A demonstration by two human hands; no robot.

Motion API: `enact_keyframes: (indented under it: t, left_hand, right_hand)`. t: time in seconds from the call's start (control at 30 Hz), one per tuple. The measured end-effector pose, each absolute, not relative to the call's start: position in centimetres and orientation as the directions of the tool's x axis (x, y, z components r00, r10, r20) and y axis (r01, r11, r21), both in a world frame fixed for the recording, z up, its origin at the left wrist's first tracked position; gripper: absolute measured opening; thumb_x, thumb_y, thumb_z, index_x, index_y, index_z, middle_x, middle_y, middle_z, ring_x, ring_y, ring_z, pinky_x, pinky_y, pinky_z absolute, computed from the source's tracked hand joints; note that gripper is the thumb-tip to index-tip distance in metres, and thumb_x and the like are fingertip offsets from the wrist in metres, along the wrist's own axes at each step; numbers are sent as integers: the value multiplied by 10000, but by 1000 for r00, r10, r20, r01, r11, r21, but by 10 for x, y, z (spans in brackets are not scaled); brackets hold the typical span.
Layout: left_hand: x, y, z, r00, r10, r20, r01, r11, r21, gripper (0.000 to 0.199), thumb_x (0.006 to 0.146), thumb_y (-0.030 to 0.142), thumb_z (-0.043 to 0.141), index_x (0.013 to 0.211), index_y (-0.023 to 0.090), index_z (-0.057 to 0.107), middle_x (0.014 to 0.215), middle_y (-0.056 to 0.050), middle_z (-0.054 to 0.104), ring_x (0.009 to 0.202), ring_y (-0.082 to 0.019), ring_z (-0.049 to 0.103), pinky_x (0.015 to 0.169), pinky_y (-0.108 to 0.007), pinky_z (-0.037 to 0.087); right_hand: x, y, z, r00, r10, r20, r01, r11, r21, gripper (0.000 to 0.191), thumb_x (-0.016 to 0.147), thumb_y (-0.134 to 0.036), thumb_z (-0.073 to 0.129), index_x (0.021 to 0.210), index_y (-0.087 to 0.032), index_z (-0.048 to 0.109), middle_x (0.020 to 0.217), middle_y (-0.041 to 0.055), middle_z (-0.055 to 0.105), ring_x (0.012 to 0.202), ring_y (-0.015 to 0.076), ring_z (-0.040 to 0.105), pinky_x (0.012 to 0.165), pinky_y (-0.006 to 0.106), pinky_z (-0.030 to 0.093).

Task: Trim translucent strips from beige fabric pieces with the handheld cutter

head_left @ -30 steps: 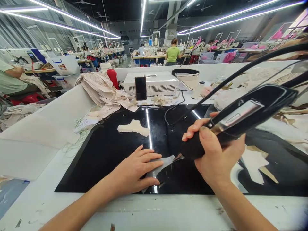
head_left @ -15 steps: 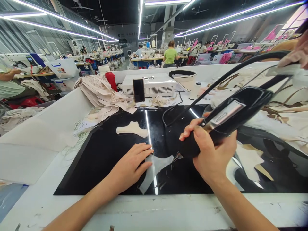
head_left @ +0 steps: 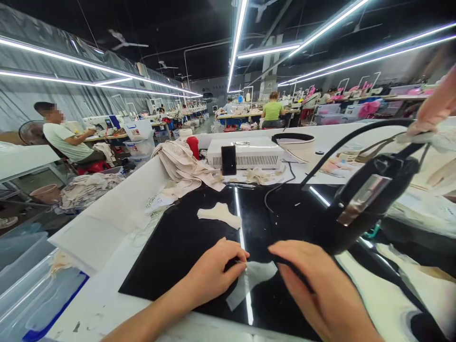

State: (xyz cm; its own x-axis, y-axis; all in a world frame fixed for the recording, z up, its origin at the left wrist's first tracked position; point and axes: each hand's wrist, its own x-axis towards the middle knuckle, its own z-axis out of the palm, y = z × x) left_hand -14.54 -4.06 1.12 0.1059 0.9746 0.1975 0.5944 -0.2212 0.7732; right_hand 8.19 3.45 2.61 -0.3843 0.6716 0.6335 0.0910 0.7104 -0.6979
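Observation:
On the glossy black board (head_left: 171,261) lies a thin translucent fabric piece (head_left: 249,285). My left hand (head_left: 215,268) is at its upper left edge, thumb and fingers closed together; whether they pinch the fabric is too small to tell. To the right of the piece, my right hand (head_left: 317,280) is held with thumb and fingers apart, holding nothing. Beyond it a black handheld tool (head_left: 374,194) with a metal plate hangs tilted on its thick cable. A cream fabric piece (head_left: 219,214) lies farther back on the board.
Behind the board stand a phone (head_left: 228,160), a white vented box (head_left: 256,154) and a round container (head_left: 297,147). Stacked beige fabric (head_left: 185,164) lies at the back left. Another person's hand (head_left: 434,109) is at the upper right. Cut pieces lie at the right.
My right hand has let go of the black tool, which now hangs to the right. My left hand's fingers have curled together. The view has shifted, showing more of the left side.

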Motion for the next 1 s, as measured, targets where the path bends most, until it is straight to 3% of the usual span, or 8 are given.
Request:
enact_keyframes:
  t: [0.13,0.2,0.3,0.43,0.6,0.77,0.9,1.0]
  left_hand:
    - [-150,-39,16,38,991,131,488,-133,863,73,941,247,596,928,211,658,923,4,703,876,-170,637,913,-324,484]
    - [-155,-36,18,12,992,126,444,-118,888,98,945,280,593,914,197,634,878,2,690,819,-156,632,773,-268,485]
    - [-167,-28,21,-22,993,112,368,-96,925,164,950,344,588,910,184,593,857,-15,707,806,-157,660,746,-256,488]
    - [-186,-10,28,-110,989,99,334,-57,941,247,918,361,604,1081,177,580,795,-3,684,714,-148,654,673,-250,479]
    - [-210,23,39,-197,970,144,418,-49,907,427,906,372,596,1276,174,513,809,21,630,603,-116,576,565,-229,438]
    - [-228,54,41,-184,952,246,622,-81,779,381,895,339,637,1246,204,574,803,35,613,656,-131,552,640,-257,440]
    - [-234,65,36,-117,958,261,764,-81,640,334,917,292,656,1241,220,616,798,37,632,731,-151,589,761,-299,480]
    - [-234,66,31,-78,968,237,832,-67,550,304,973,328,641,1241,186,621,970,-22,679,856,-178,651,840,-367,542]
  right_hand:
    - [53,40,24,-581,623,523,178,725,-666,187,989,-426,536,989,-268,635,914,37,705,855,223,688,756,367,592]
    - [39,44,24,-664,616,424,208,697,-687,216,1026,-408,462,968,-264,612,842,8,678,755,190,656,688,323,565]
    - [26,52,25,-687,642,342,226,635,-739,264,1036,-432,438,894,-250,566,709,-34,583,623,156,564,580,267,498]
    - [11,67,29,-632,676,380,245,639,-729,244,1012,-388,481,859,-232,589,745,-17,612,669,161,586,620,267,491]
    - [-17,88,30,-581,690,433,320,682,-658,215,994,-331,495,901,-226,658,819,15,692,705,180,626,659,294,497]
    - [-39,104,23,-589,680,437,458,726,-513,179,1004,-262,537,901,-189,665,847,15,693,781,170,658,715,312,519]
    - [-46,108,15,-614,672,414,567,741,-361,180,999,-315,617,941,-152,667,879,8,681,808,157,666,772,345,565]
    - [-47,107,9,-632,659,408,614,747,-256,180,996,-323,628,974,-151,675,919,18,691,843,167,677,805,369,576]
